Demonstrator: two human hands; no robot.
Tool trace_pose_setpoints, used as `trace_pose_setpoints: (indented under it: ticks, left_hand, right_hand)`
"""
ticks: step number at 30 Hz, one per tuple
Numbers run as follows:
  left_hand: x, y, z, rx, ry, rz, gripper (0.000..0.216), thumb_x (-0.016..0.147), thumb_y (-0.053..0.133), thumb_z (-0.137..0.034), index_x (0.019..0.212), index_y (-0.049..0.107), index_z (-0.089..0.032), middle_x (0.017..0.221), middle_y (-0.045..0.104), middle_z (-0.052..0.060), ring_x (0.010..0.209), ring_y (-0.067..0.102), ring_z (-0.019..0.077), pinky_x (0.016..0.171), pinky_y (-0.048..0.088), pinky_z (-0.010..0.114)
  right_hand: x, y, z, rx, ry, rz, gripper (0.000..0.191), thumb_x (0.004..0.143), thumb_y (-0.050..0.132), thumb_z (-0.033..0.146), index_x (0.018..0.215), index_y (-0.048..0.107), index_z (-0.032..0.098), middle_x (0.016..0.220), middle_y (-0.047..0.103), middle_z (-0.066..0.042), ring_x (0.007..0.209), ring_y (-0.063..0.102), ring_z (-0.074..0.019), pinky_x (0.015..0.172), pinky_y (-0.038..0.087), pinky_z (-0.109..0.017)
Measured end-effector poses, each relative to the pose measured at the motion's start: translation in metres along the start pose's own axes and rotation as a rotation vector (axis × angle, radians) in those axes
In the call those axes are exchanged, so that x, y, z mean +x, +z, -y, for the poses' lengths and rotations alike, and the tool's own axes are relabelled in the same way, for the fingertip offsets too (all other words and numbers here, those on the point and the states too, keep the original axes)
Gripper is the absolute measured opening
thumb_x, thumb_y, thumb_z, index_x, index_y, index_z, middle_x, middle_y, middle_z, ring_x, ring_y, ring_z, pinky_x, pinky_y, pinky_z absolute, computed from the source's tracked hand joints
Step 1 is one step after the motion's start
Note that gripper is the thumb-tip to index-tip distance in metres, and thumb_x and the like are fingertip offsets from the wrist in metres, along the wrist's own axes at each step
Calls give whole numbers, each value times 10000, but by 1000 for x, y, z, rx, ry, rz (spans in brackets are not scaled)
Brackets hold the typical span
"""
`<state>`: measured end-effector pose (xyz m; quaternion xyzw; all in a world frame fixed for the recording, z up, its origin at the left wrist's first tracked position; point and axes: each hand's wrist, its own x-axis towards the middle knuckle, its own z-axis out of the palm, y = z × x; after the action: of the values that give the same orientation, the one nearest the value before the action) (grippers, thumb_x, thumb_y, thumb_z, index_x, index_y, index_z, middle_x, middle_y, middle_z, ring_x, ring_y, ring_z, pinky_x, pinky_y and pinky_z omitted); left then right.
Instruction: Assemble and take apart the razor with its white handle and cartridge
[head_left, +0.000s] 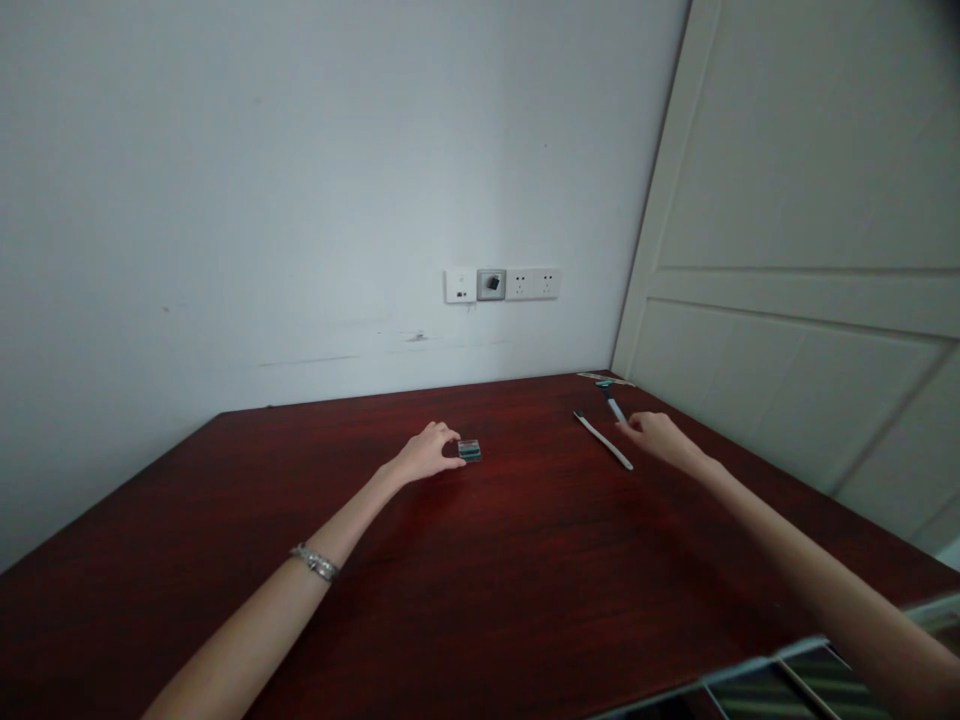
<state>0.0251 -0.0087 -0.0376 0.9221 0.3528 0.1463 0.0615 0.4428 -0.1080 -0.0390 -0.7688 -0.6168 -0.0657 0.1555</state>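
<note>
My left hand (429, 453) has its thumb and fingers at the left side of a small clear case (469, 450) with teal and dark bands, gripping it at the table surface. Farther right, my right hand (660, 436) pinches the lower end of a razor (615, 408). The razor has a pale handle, a dark neck and a teal head pointing away from me. Just left of that hand lies a slim whitish stick (604, 441) with a dark tip, apart from the fingers.
The dark red table (480, 580) meets a white wall with a row of sockets (532, 284). A thin pale strip (600, 378) lies at the far right corner. A white panelled door or cabinet (795, 300) borders the right side.
</note>
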Motion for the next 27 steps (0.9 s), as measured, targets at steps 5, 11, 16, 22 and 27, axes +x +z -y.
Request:
trace_pose_setpoints:
  ticks: [5, 11, 16, 22, 27]
  left_hand:
    - [1, 6, 4, -10, -26, 39, 633, 717, 583, -549, 1196, 525, -139, 1107, 530, 125, 1050, 452, 269, 859, 393, 346]
    - [1, 7, 6, -11, -13, 70, 524, 760, 537, -543, 1150, 579, -196, 1026, 532, 100, 995, 461, 253, 825, 392, 331]
    - [1, 12, 13, -32, -7, 72, 447, 769, 540, -525, 1105, 620, -241, 976, 532, 80, 948, 467, 233, 819, 385, 316]
    - [2, 18, 19, -55, -45, 44, 458, 758, 563, -510, 1112, 619, -224, 1004, 530, 93, 969, 462, 239, 836, 384, 316]
    - [1, 19, 19, -74, -49, 46, 458, 750, 574, -506, 1108, 621, -225, 992, 538, 89, 972, 468, 239, 836, 390, 315]
  right_hand:
    - [7, 8, -23, -76, 8, 119, 335, 826, 465, 373, 656, 639, 143, 712, 673, -138, 669, 629, -228, 549, 346, -267]
    - [12, 20, -25, -79, -8, 207, 349, 827, 463, 384, 669, 647, 133, 736, 677, -139, 680, 627, -227, 571, 367, -274]
    - [17, 24, -24, -72, 4, 235, 361, 830, 459, 404, 683, 645, 131, 746, 677, -142, 700, 631, -239, 576, 377, -278]
    - [22, 27, -23, -91, 17, 263, 356, 833, 463, 411, 734, 647, 122, 789, 677, -153, 731, 637, -251, 596, 399, -287]
    - [25, 30, -23, -92, 38, 277, 389, 837, 460, 437, 766, 647, 103, 829, 673, -176, 740, 637, -259, 600, 414, -300]
